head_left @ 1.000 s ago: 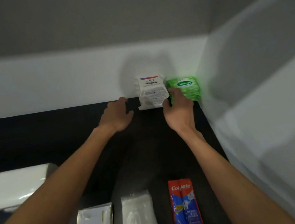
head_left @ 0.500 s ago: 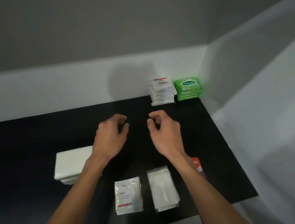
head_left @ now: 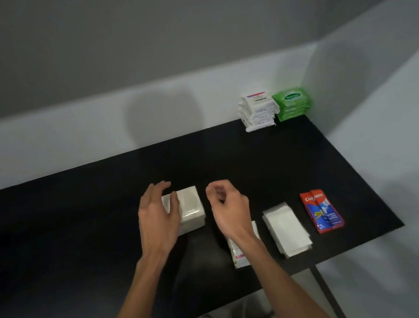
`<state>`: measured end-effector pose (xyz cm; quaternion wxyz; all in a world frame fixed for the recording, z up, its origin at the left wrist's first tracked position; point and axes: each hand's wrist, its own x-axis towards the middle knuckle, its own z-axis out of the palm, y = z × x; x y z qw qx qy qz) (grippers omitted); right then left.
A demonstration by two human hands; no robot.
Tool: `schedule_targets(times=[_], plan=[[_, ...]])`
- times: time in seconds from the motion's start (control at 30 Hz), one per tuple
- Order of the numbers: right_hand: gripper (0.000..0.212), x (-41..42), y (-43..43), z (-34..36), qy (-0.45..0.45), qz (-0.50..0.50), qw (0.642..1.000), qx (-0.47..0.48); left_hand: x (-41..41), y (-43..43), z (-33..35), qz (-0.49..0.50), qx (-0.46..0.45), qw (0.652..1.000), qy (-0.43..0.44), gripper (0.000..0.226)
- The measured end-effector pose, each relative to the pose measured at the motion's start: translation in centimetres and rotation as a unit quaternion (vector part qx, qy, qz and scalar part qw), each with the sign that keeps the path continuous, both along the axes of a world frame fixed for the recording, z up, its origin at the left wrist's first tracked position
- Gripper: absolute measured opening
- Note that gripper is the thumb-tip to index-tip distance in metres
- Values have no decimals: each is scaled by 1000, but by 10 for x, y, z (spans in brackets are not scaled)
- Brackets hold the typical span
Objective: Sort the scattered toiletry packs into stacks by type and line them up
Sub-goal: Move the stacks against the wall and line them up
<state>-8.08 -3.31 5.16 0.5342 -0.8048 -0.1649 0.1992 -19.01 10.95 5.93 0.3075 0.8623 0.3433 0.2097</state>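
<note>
Grip pending: hovering empty, loosely curled left hand (head_left: 157,220) and right hand (head_left: 229,207) by white pack (head_left: 190,207), aiming for opposite sides, lifting level.

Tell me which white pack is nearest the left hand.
The thick white block pack at mid-table: the left hand is over its left part. The Dove stack stands in the far corner, and the flat white sachets lie beyond the right hand.

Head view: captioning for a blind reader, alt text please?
Over a black table, the left hand reaches for a white wrapped block; the right hand is empty. A white pack stack and green pack stack stand far right.
</note>
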Motion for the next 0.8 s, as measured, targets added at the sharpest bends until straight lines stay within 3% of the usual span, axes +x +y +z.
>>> schedule_targets(times=[0.1,0.2,0.43,0.53,0.8], plan=[[23,-18,16,-13,27,8,1000,-4,-21,7,-12,32,-46,998,3,46],[29,-31,26,-20,54,17,998,-6,-36,9,-21,67,-152,986,-9,58],[38,-43,36,-35,128,1,992,-2,-39,12,-52,110,-423,899,11,79],[39,-45,38,-42,128,10,992,-11,-40,24,-91,99,-447,889,16,100],[46,-49,41,-50,147,-8,989,18,-33,19,-72,72,-434,897,34,83]])
